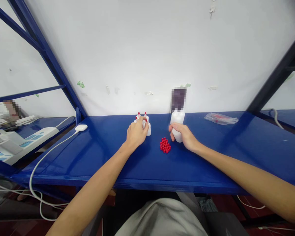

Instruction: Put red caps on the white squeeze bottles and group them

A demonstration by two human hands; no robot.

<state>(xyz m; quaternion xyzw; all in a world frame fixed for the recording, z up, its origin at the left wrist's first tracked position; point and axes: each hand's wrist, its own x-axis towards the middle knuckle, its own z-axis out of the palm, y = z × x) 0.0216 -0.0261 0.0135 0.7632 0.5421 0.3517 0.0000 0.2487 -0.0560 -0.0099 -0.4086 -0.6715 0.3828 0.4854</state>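
"State of your left hand (137, 131)?"

"Fingers bent, partly closed, tips at a red cap on the red-capped bottles (148, 129). Can't tell if I'm pinching it."

"And your right hand (185, 134)?"

"Half curled about the white bottles (178, 116) on my right, thumb across the front. Firmness of grip unclear."

"Containers?"

"Red-capped bottles stand together, white-bodied, near the back of the blue table (100, 157). Contents don't show through. The white bottles under my right hand: pale tops, contents also hidden. Loose red caps (165, 145) packed in a patch between my hands, nearer me. Far right, clear plastic bag (226, 119), lying flat, something small and red in it."
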